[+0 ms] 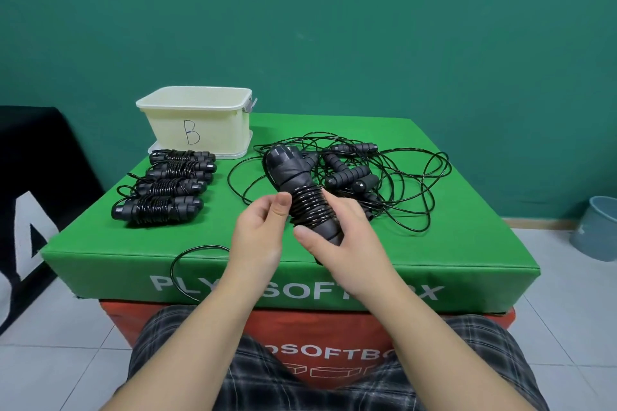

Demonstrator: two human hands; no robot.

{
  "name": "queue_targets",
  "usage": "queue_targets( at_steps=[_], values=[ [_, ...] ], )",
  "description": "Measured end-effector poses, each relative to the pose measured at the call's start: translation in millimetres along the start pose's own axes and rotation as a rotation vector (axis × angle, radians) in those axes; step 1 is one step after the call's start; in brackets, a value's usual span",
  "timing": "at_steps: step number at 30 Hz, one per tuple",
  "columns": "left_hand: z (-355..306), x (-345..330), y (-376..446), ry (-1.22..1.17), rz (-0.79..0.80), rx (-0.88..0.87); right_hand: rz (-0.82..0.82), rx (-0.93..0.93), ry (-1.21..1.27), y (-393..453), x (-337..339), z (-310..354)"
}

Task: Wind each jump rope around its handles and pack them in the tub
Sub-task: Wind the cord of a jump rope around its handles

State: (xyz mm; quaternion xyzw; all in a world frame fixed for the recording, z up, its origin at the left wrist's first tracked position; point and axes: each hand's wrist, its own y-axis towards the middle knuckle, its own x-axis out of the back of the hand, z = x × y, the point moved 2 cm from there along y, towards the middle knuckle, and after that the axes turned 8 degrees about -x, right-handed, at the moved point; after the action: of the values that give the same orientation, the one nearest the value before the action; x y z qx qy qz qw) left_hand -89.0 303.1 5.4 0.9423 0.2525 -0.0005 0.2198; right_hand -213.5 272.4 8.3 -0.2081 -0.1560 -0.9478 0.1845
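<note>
My right hand [347, 243] grips the near end of a pair of black jump rope handles [293, 177], held tilted above the green box, with black cord coiled round their middle. My left hand [258, 237] pinches the cord beside the coil with thumb and fingers. A loose loop of that cord [187, 257] hangs over the box's front edge. Several wound ropes [167, 187] lie in a row at the left. A tangle of unwound ropes [367, 173] lies at the right. The cream tub [200, 120], marked B, stands at the back left; I see nothing inside it.
The ropes rest on a green soft box [467, 243] stacked on a red one [334, 344]. A grey bucket [597, 227] stands on the tiled floor at the right. A black banner [30, 177] is at the left. My checked shorts fill the bottom.
</note>
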Motion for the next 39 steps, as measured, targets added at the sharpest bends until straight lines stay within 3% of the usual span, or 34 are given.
queue_targets(
  at_steps=[5, 13, 18, 24, 28, 32, 39],
  values=[
    [-5.0, 10.8, 2.1, 0.258, -0.024, -0.172, -0.013, -0.072, 0.150, -0.1, 1.0, -2.6],
    [6.0, 30.1, 9.9, 0.573, 0.135, -0.502, -0.012, -0.118, 0.583, 5.6, 8.3, -8.3],
    [14.4, 27.7, 9.1, 0.601, 0.137, -0.357, 0.144, -0.095, 0.679, 2.3, 3.0, -0.9],
    [13.7, 15.6, 9.5, 0.031, 0.174, 0.040, 0.179, -0.124, 0.749, 1.5, 4.4, 1.6],
    [11.3, 15.7, 8.9, 0.039, 0.091, 0.037, 0.046, -0.076, 0.574, 9.2, 5.8, -4.1],
    [5.8, 16.8, 4.1, 0.193, 0.024, -0.026, -0.128, 0.161, 0.093, 9.4, 9.5, -1.1],
    [-5.1, 15.7, 0.8, 0.347, -0.092, -0.065, -0.006, 0.127, -0.209, 5.6, 4.5, -1.9]
  ],
)
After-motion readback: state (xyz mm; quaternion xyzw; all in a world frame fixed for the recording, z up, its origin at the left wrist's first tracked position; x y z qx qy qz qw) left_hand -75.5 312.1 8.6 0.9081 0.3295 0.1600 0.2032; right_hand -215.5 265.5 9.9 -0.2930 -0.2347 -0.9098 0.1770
